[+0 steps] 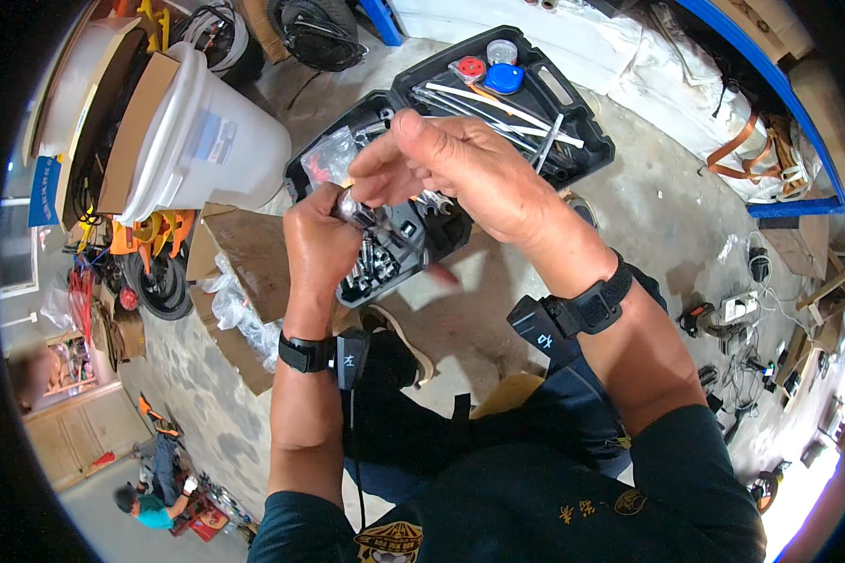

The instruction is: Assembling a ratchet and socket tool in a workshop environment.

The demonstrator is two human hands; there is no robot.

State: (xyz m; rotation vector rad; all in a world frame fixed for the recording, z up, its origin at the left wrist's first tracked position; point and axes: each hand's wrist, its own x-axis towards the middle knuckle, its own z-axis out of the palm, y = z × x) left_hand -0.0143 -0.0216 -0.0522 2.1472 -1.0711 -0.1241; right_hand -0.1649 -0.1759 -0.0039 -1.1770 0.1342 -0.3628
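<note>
My left hand (321, 236) is closed around a shiny metal tool (349, 208), mostly hidden by the fingers, so its exact kind cannot be told. A dark, blurred shaft runs from it toward a smeared red end (443, 274). Just above and to the right, my right hand (460, 169) has its fingers stretched out toward the left hand, thumb raised. Beneath both lies an open black tool case (591, 150). Its near half holds several metal sockets (374, 265) and a clear plastic bag (330, 155); in the far half are a blue tape measure (504, 79), a red roll (470, 68) and long rods.
A large white plastic bucket (221, 141) stands left of the case, near an opened cardboard box (244, 281) with plastic wrap. White sacks (667, 70) line the far right under a blue rack. Cables and a power strip (740, 306) lie at right. Another person (150, 507) works at lower left.
</note>
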